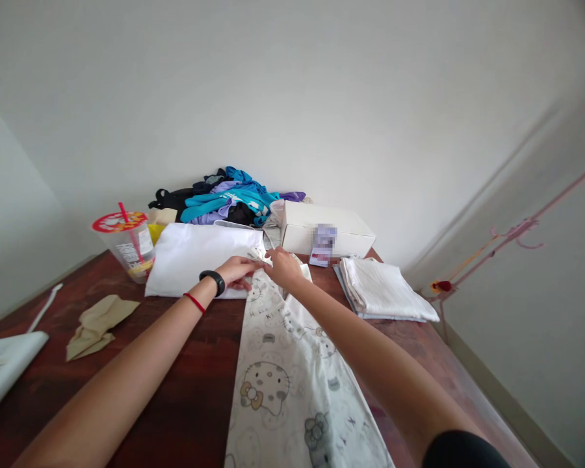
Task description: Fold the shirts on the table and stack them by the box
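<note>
A white garment printed with cartoon cats [292,383] lies stretched along the dark wooden table [195,383] towards me. My left hand [237,270], with a black band and a red cord on its wrist, pinches the garment's far end. My right hand [283,265] grips the same far edge beside it. Both hands are closed on the cloth, nearly touching each other. Just beyond them lies a white folded cloth [195,263].
A plastic cup with a red lid and straw [125,244] stands at the back left. A heap of blue, purple and black clothes [229,198] lies against the wall. A white box [322,229] and folded white cloths [385,289] sit on the right. A beige rag [97,325] is left.
</note>
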A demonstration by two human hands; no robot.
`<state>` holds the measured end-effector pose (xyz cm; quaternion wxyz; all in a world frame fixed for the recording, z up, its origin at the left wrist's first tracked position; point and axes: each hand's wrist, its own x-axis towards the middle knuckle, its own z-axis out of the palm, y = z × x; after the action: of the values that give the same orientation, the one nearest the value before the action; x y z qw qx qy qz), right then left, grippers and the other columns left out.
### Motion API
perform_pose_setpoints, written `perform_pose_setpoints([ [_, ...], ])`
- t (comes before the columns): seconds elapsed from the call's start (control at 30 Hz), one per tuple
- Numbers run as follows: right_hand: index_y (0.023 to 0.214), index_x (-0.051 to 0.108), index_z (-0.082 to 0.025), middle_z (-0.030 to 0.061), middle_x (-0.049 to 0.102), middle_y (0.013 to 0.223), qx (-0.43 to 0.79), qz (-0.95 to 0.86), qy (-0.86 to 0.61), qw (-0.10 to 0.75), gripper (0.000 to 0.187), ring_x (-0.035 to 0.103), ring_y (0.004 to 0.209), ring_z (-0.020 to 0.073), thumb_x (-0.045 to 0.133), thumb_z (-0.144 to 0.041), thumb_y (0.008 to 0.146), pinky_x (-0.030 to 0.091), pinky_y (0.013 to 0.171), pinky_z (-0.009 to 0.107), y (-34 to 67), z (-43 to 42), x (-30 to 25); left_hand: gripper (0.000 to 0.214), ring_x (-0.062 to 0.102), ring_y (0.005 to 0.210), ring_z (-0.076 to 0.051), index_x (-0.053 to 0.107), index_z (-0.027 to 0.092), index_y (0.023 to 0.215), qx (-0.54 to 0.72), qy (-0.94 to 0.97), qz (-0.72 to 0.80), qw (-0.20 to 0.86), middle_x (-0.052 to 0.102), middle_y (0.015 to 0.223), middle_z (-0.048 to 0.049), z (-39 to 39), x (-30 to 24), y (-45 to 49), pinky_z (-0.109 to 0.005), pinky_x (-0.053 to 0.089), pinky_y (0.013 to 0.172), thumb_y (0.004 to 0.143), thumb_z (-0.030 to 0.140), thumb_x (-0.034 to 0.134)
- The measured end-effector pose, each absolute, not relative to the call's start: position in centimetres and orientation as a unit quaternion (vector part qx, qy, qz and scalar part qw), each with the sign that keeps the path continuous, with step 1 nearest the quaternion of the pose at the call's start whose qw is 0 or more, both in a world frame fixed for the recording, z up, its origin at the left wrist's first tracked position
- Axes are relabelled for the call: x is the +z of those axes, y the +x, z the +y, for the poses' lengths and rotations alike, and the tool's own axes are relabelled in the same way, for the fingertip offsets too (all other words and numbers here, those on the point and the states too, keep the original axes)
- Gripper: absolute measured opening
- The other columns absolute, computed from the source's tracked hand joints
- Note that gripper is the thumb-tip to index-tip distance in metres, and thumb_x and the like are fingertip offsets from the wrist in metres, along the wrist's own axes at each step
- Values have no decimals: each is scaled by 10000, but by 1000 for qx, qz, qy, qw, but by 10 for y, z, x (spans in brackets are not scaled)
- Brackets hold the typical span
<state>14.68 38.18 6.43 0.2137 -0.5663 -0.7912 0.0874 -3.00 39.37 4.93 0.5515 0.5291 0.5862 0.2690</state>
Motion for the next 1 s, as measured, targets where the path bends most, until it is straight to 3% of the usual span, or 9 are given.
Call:
perform_pose_setpoints([
  [0.13, 902, 674, -190, 93, 709, 938, 106, -772, -592, 206, 91, 662, 891, 248, 636, -273, 903, 452, 751, 312, 135, 407, 52, 529, 696, 501, -166, 677, 187, 1077, 273, 529, 595, 540, 659, 865, -51, 393, 48, -27, -166, 375, 357, 741, 575, 805],
  [0.27, 948, 644, -173, 72, 707, 882, 105, -747, -612, 238, 198, 641, 818, 205, 495, -300, 974, 422, 680, 272, 143, 414, 44, 533, 694, 474, -186, 665, 242, 1220, 264, 531, 586, 553, 645, 811, -24, 392, 51, -26, -175, 348, 336, 766, 483, 807],
  [0.37, 948, 647, -173, 48, 710, 886, 113, -760, -589, 251, 196, 628, 792, 174, 519, -321, 961, 413, 671, 253, 146, 413, 43, 529, 697, 484, -181, 649, 257, 1258, 266, 522, 575, 572, 652, 809, -11, 392, 53, -28, -180, 374, 355, 769, 387, 804],
  [0.5, 919, 681, -184, 23, 713, 884, 123, -801, -532, 245, 92, 621, 796, 156, 627, -245, 876, 416, 702, 245, 143, 405, 40, 320, 721, 584, -168, 686, 181, 1033, 279, 494, 551, 612, 696, 873, -45, 396, 55, -30, -161, 392, 379, 752, 312, 767],
  [0.57, 960, 698, -182, 32, 712, 915, 123, -813, -516, 240, 124, 622, 825, 165, 647, -205, 849, 426, 735, 254, 141, 400, 38, 227, 733, 654, -176, 660, 156, 908, 293, 482, 537, 627, 713, 897, -73, 399, 56, -32, -160, 420, 399, 759, 311, 729],
  [0.7, 1071, 717, -194, 58, 683, 1023, 117, -830, -493, 234, 222, 618, 936, 192, 662, -222, 857, 448, 826, 278, 139, 389, 28, 172, 743, 715, -191, 586, 163, 878, 337, 470, 535, 616, 706, 888, -85, 404, 53, -35, -180, 496, 466, 807, 303, 658],
  [0.77, 1132, 714, -197, 76, 659, 1081, 106, -838, -480, 238, 247, 605, 1016, 205, 608, -240, 913, 448, 901, 298, 139, 382, 23, 250, 735, 676, -177, 548, 180, 1015, 367, 471, 552, 582, 690, 901, -67, 405, 49, -35, -191, 512, 485, 825, 295, 662],
  [0.87, 1218, 684, -190, 99, 634, 1150, 103, -838, -475, 246, 296, 584, 1098, 217, 513, -253, 985, 432, 992, 329, 139, 373, 19, 592, 713, 605, -159, 395, 230, 1291, 403, 489, 579, 513, 672, 994, -63, 405, 43, -34, -220, 527, 498, 810, 296, 733],
  [1.0, 1269, 652, -162, 125, 627, 1257, 124, -846, -460, 242, 333, 590, 1155, 224, 486, -229, 988, 431, 1047, 349, 141, 361, 20, 834, 685, 545, -146, 332, 281, 1405, 397, 552, 590, 436, 661, 1057, -67, 402, 38, -32, -213, 490, 471, 734, 280, 828],
])
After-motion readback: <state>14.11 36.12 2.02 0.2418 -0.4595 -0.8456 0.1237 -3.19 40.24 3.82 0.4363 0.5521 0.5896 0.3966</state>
